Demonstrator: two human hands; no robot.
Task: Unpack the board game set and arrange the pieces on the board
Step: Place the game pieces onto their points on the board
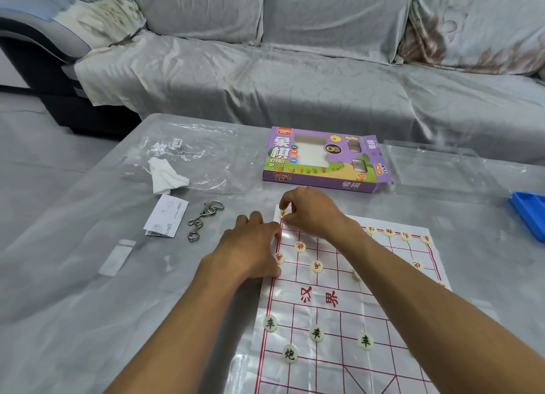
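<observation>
At frame centre, the right hand (309, 209) pinches a red piece (283, 213) in its fingers (284, 200), setting it on the far-left corner of the board (339, 302). The left hand (250, 246) presses flat on the board's left edge, likely to stop the thin sheet sliding. The purple box (321, 160) lies behind on the plastic-covered worktop (88, 290), before a grey sofa (295, 69).

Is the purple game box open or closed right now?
Open. The purple game box lies flat on the table, its right end flap swung outward. Whether anything remains inside cannot be told.
</observation>
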